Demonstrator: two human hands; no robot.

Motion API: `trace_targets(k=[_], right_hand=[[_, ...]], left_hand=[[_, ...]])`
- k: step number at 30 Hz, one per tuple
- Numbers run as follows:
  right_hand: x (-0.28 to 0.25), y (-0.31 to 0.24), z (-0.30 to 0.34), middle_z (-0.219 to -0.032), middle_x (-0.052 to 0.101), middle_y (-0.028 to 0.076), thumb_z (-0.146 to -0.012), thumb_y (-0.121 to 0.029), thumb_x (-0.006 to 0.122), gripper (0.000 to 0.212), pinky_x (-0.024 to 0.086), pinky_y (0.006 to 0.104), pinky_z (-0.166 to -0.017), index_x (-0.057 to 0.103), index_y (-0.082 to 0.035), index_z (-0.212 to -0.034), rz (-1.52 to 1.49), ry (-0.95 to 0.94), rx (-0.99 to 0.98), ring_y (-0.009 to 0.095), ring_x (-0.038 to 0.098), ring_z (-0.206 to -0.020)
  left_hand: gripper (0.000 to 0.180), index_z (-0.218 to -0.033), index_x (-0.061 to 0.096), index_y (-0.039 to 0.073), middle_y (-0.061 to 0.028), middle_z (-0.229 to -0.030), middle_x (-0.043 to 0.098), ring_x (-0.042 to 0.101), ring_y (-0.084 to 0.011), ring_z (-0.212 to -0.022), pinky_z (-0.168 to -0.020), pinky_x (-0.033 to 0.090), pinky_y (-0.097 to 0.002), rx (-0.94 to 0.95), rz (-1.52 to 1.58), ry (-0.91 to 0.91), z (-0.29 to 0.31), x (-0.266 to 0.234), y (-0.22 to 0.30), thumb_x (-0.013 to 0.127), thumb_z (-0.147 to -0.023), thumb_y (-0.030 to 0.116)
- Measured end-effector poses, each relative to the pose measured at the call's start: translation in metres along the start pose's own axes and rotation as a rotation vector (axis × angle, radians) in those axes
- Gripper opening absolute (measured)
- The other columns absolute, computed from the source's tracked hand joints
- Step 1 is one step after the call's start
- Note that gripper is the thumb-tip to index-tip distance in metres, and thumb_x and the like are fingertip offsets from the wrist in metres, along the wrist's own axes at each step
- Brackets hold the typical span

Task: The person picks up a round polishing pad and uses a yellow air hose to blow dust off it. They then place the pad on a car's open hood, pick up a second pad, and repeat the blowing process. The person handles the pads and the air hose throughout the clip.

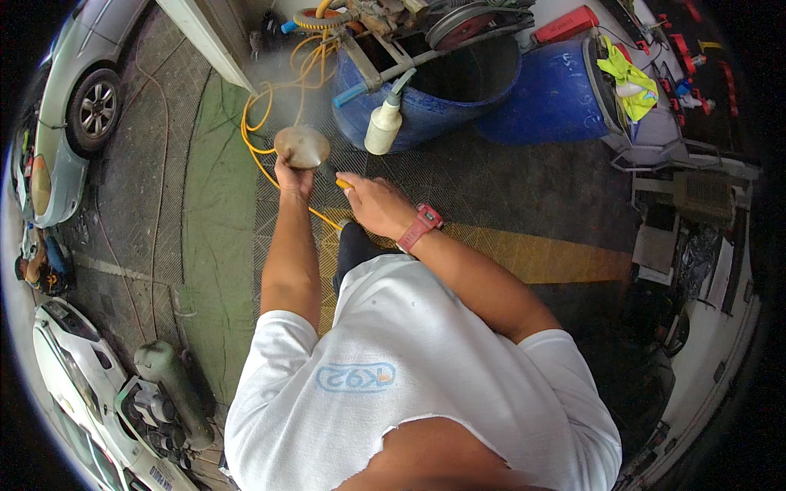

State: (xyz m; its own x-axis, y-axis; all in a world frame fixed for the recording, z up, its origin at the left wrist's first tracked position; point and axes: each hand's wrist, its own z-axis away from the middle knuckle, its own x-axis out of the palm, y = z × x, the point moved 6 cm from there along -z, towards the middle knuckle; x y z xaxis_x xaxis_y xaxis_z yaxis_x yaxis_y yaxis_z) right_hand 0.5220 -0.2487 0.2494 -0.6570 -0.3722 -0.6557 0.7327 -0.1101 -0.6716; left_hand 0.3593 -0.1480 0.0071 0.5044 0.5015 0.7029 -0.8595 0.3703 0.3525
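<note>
Out in front of me, my left hand (296, 177) grips a round, tan, disc-shaped piece (300, 145) from below, its pale face turned up. I cannot make out whether it is a pad or a shallow dish. A bright patch shows on that face, and whitish mist (282, 90) hangs beyond it. My right hand (377, 204) is closed around a spray gun (341, 182), of which a yellow end and a dark nozzle part show. The nozzle points toward the disc; my fingers hide most of the gun.
A yellow hose (246, 131) loops across the floor mats beside a large blue drum (426, 106). A white spray bottle (382, 129) hangs at the drum's side. Another blue drum (540, 94) lies to the right, with a neon yellow cloth (629, 80). A car (78, 106) stands far left.
</note>
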Motion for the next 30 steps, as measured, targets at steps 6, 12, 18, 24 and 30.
trace_targets(k=[6, 12, 18, 24, 30], right_hand=[[0.004, 0.008, -0.007, -0.127, 0.068, 0.023, -0.104, -0.017, 0.047, 0.039, 0.051, 0.0528, -0.100, 0.057, -0.003, -0.140, -0.005, 0.019, -0.018, 0.045, 0.066, -0.111], [-0.003, 0.020, -0.018, -0.125, 0.068, 0.025, -0.104, -0.016, 0.047, 0.038, 0.051, 0.0525, -0.100, 0.057, -0.003, -0.139, -0.035, 0.024, 0.015, 0.045, 0.065, -0.112], [-0.013, 0.024, -0.020, -0.125, 0.068, 0.026, -0.104, -0.017, 0.047, 0.038, 0.050, 0.0527, -0.101, 0.057, -0.004, -0.138, -0.042, 0.059, 0.022, 0.046, 0.064, -0.114], [-0.019, 0.023, -0.018, -0.123, 0.068, 0.027, -0.103, -0.016, 0.048, 0.038, 0.050, 0.0526, -0.100, 0.058, -0.004, -0.137, -0.059, 0.088, 0.002, 0.046, 0.064, -0.113], [-0.024, 0.027, -0.018, -0.115, 0.069, 0.030, -0.101, -0.014, 0.052, 0.038, 0.052, 0.0527, -0.096, 0.059, 0.000, -0.135, -0.061, 0.141, -0.024, 0.046, 0.067, -0.106]], left_hand=[[0.060, -0.152, 0.042, 0.005, -0.0188, -0.153, 0.047, 0.049, -0.0432, -0.137, -0.112, 0.042, -0.0635, -0.013, -0.053, 0.022, 0.004, -0.001, 0.009, 0.052, -0.098, 0.031], [0.061, -0.157, 0.036, 0.006, -0.0183, -0.159, 0.040, 0.042, -0.0440, -0.143, -0.117, 0.036, -0.0643, -0.077, -0.103, 0.071, 0.011, 0.003, 0.007, 0.046, -0.102, 0.033], [0.069, -0.156, 0.037, 0.007, -0.0192, -0.157, 0.042, 0.044, -0.0396, -0.142, -0.116, 0.038, -0.0600, -0.097, -0.192, 0.019, 0.013, 0.017, 0.002, 0.052, -0.103, 0.048], [0.070, -0.150, 0.043, 0.003, -0.0162, -0.145, 0.052, 0.052, -0.0367, -0.131, -0.111, 0.042, -0.0573, -0.115, -0.385, -0.112, -0.010, 0.016, -0.012, 0.068, -0.095, 0.040], [0.055, -0.143, 0.050, 0.007, -0.0146, -0.139, 0.056, 0.057, -0.0345, -0.126, -0.102, 0.048, -0.0573, -0.257, -0.393, -0.073, -0.010, 0.010, -0.017, 0.063, -0.095, 0.031]])
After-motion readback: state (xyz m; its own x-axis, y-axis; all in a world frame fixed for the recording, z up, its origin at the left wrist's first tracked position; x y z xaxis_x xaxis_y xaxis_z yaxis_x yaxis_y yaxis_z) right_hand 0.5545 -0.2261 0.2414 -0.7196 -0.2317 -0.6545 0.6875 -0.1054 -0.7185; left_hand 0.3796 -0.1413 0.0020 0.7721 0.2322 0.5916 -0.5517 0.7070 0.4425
